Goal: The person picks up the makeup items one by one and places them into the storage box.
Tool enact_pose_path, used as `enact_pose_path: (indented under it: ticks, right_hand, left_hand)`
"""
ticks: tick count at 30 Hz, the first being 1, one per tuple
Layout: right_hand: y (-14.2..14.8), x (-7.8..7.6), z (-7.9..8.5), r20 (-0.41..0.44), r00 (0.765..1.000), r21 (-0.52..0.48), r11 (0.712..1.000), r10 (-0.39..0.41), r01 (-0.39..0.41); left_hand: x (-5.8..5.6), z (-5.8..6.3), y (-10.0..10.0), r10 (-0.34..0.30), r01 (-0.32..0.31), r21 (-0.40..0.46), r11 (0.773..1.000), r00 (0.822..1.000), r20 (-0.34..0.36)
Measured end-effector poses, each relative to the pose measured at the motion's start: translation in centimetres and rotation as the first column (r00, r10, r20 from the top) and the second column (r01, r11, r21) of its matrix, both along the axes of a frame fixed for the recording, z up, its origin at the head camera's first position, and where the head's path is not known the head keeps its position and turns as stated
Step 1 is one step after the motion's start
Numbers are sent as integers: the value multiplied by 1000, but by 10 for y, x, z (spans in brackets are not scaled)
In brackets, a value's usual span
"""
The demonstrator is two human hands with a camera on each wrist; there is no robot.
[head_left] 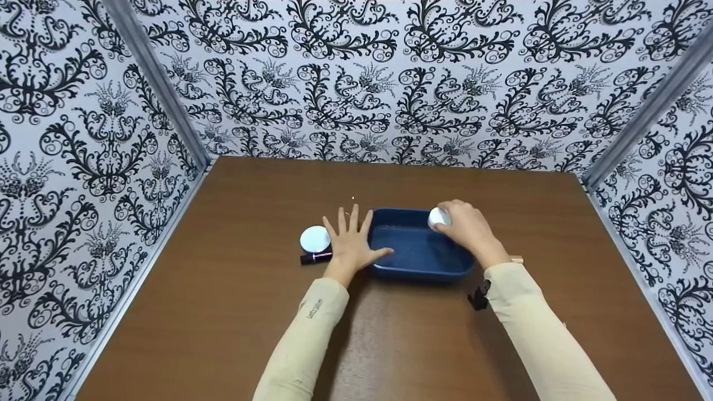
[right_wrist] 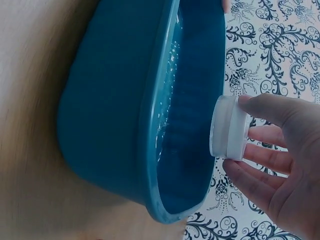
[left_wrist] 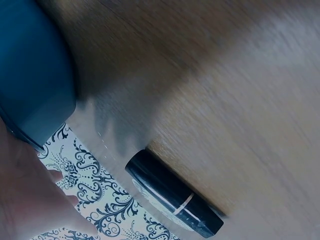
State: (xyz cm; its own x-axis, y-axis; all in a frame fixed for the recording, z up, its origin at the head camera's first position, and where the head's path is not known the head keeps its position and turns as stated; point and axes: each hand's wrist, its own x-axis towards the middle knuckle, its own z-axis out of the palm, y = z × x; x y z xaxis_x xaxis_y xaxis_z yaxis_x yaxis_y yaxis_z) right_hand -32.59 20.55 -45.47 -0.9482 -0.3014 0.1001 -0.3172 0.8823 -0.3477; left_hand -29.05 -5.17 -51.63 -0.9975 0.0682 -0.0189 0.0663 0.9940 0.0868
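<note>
My right hand (head_left: 468, 228) pinches a small round white jar (right_wrist: 230, 127) between thumb and fingertips. The jar is held above the back right part of a blue rectangular basin (head_left: 420, 248); in the right wrist view it looks tipped on its side, with a clearer band at one end. My left hand (head_left: 350, 245) is spread with straight fingers at the basin's left side, its thumb reaching over the rim. Whether it touches the rim I cannot tell. Just left of this hand lie a black lipstick-like tube with a silver band (left_wrist: 172, 192) and a white round disc (head_left: 315, 239).
A small pale tan object (head_left: 517, 259) shows partly behind my right wrist, on the brown table (head_left: 234, 312). Patterned black-and-white walls (head_left: 356, 83) enclose the table at the back and both sides. A black device (head_left: 478, 298) hangs at the right sleeve.
</note>
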Motion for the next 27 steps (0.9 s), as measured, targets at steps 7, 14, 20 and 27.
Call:
enact_pose_path:
  ticks: [7,14,20,27]
  right_hand:
    - [-6,1,-1,-18,1000,-2,1000,13,-13]
    - [-13,0,-4,-25,999,5,1000,28,-28]
    - [-20,1,-4,-15,999,2,999,37,-37]
    - [-29,1,-8,-6,999,2,999,53,-53]
  left_hand:
    - [-5,-4,0,5,-6,19,1000,999,38]
    - [-6,-5,0,7,-8,10,1000,999,44]
    - [-6,-5,0,5,-5,9,1000,999,33]
    - [0,1,1,7,-7,-10,1000,1000,15]
